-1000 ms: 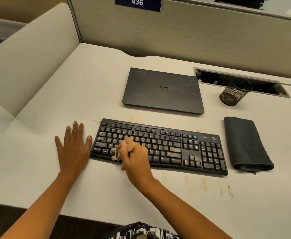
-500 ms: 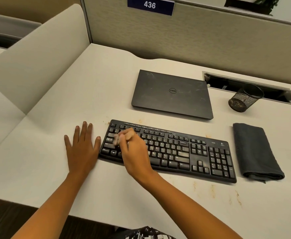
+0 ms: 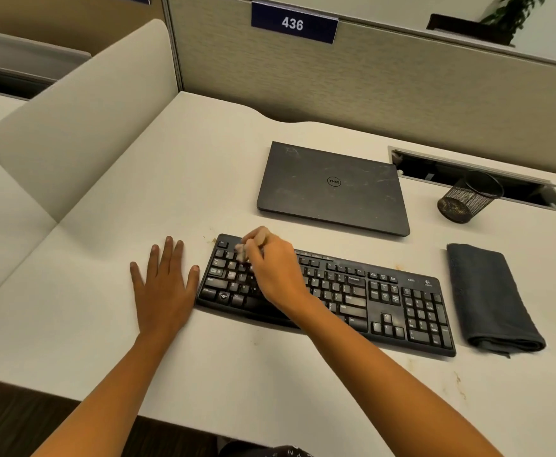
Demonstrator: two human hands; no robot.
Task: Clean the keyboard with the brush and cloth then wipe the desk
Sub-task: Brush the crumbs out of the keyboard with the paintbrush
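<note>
A black keyboard (image 3: 352,291) lies on the white desk (image 3: 204,374) in front of me. My right hand (image 3: 275,267) grips a small pale brush (image 3: 242,250), whose bristles touch the keys near the keyboard's upper left corner; the brush is blurred and mostly hidden by my fingers. My left hand (image 3: 164,288) rests flat on the desk just left of the keyboard, fingers spread, its thumb close to the keyboard's edge. A folded dark grey cloth (image 3: 490,295) lies to the right of the keyboard.
A shut dark laptop (image 3: 332,189) lies behind the keyboard. A black mesh pen cup (image 3: 467,199) lies tipped by a cable slot (image 3: 517,183). Brownish stains (image 3: 457,380) mark the desk near the front right. Partition walls stand at the back and left.
My right hand has swept the brush from the keyboard's lower left rows up to its upper left corner. My left hand has stayed flat on the desk. The view has shifted.
</note>
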